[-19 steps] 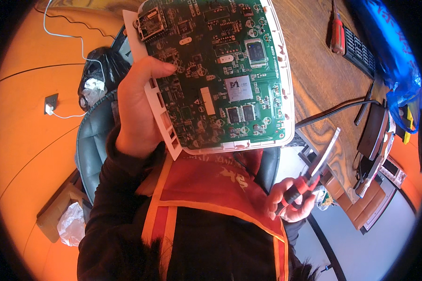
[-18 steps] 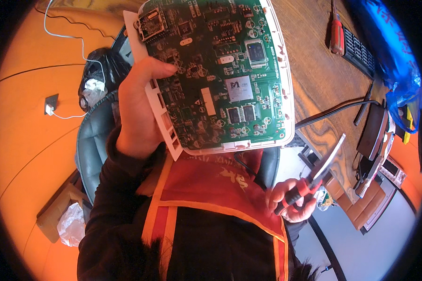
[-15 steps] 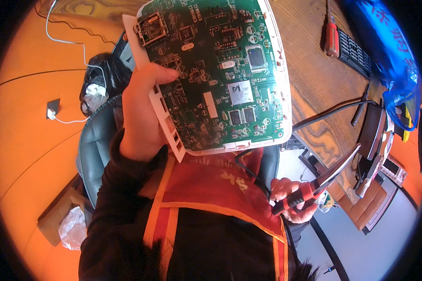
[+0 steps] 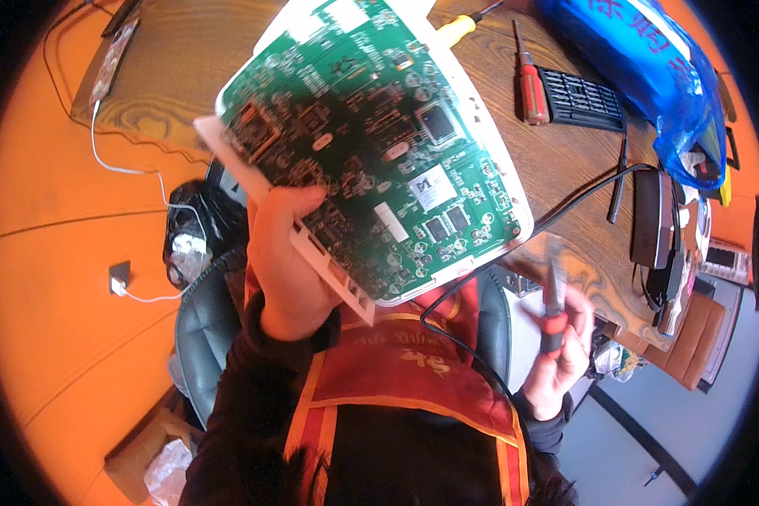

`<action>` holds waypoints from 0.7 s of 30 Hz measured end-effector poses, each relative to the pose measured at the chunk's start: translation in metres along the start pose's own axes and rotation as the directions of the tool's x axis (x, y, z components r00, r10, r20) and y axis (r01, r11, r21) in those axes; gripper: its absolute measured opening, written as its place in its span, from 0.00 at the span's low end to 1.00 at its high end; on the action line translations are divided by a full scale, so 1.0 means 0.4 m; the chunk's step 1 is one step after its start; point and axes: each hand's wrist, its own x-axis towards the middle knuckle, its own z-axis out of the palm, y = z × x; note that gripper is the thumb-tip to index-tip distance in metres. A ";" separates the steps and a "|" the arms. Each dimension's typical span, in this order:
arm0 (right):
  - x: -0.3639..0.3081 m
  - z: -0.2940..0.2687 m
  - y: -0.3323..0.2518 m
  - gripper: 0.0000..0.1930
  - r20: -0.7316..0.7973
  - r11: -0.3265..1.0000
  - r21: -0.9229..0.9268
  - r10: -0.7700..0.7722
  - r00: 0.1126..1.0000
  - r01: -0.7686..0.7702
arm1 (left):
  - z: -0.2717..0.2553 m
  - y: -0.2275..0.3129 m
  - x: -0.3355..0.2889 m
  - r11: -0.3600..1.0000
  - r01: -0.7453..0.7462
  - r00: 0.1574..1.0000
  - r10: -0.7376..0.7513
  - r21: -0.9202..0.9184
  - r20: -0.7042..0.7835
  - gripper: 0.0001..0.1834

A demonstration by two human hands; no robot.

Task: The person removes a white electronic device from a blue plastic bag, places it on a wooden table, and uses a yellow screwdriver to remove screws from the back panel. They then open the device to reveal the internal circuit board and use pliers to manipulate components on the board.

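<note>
My left hand grips a white plastic housing by its near left edge, thumb over the green circuit board set inside it. The board faces up, with chips, a white label and several solder points showing; the housing is tilted in the air over my lap. At the lower right, my right hand is closed round the red and black handle of a knife. Its blade points up, blurred by motion, and is apart from the housing. My left fingers are hidden under the housing.
On the wooden table lie a red-handled screwdriver, a black slotted panel, a yellow-handled screwdriver and a blue plastic bag. A black cable runs across to my apron. A black bag hangs left.
The housing has moved down and turned, its top leaning left. My right hand has turned the knife from pointing up and right to nearly upright.
</note>
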 end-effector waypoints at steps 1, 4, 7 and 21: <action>0.005 0.000 0.000 0.19 -0.054 0.968 -0.245 -0.073 0.996 0.058 | 0.000 -0.009 0.000 0.978 -0.102 0.990 0.118 0.184 -0.079 0.09; 0.012 -0.007 -0.002 0.15 -0.079 0.830 -0.542 -0.207 0.975 0.132 | -0.013 -0.012 -0.015 0.843 -0.246 0.957 0.289 0.478 -0.017 0.10; 0.008 -0.006 0.003 0.15 -0.049 0.808 -0.562 -0.246 0.968 0.177 | -0.020 -0.009 -0.029 0.917 -0.178 0.980 0.197 0.357 -0.017 0.12; 0.000 -0.002 0.009 0.14 -0.100 0.786 -0.602 -0.250 0.963 0.142 | -0.013 0.015 -0.041 0.996 0.024 0.998 -0.020 0.086 -0.051 0.13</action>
